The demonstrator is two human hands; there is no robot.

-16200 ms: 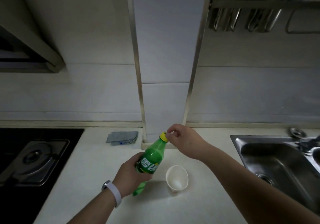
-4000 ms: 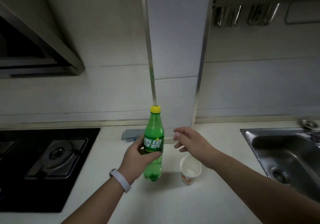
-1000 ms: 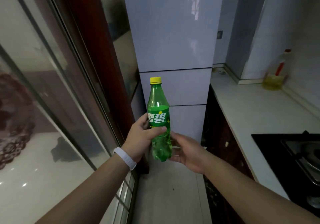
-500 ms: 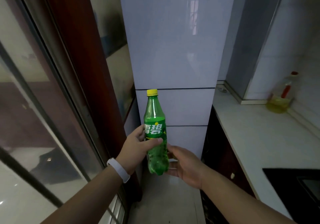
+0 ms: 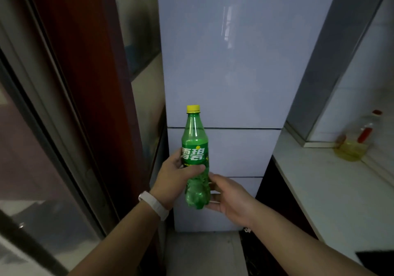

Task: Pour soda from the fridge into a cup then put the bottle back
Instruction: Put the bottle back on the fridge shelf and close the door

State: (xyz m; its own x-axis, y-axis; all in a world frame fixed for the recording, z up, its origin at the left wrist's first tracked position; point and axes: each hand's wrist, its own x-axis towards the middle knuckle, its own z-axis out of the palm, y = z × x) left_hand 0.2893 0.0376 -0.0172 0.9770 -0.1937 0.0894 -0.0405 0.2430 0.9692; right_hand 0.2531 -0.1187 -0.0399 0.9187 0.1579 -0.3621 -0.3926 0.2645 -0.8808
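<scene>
Fridge [image 5: 234, 62] is drawing nearer; left hand [image 5: 174, 179] is gripping the Sprite bottle [image 5: 194, 143], right hand [image 5: 230, 199] resting open against its base. Opening the shut door one-handed is risking a drop.

A home kitchen: tall fridge [image 5: 223, 62] beside countertop [image 5: 330, 190] with oil bottle [image 5: 354, 145].

A white countertop [image 5: 330, 190] occupies the 4 o'clock area of the view. A clear plastic oil bottle with a red cap [image 5: 354, 145], part-filled with yellow liquid, stands on it at 3 o'clock, beside a grey metal-edged wall column [image 5: 332, 51] at 2 o'clock. The corner of a black cooktop [image 5: 377, 260] shows at 5 o'clock. A dark red wooden door frame [image 5: 85, 83] runs at 10 o'clock; a grey-framed glass sliding door [image 5: 32, 147] fills 9 o'clock. Grey floor tile [image 5: 202, 254] lies at 6 o'clock.
</scene>
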